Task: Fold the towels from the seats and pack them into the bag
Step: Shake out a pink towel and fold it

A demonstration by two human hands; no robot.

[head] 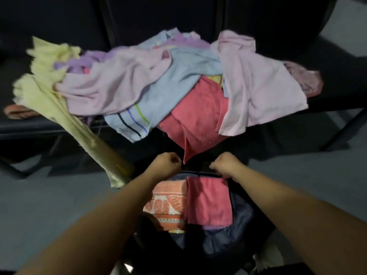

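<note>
Landmark: your open dark bag (241,213) on the floor, under both forearms.
Left hand (166,163): curled into a fist at the bag's far rim; whether it pinches the rim, you cannot tell.
Right hand (228,164): curled the same way at the far rim, right of the left hand; grasp unclear.
Inside the bag: a folded orange patterned towel (168,203) left, a folded coral towel (208,201) touching it on the right.
Beyond the bag: unfolded towel pile (158,80) on the dark seats (39,128).
Left of the bag: yellow towel (49,96) hanging from the seat.
</note>
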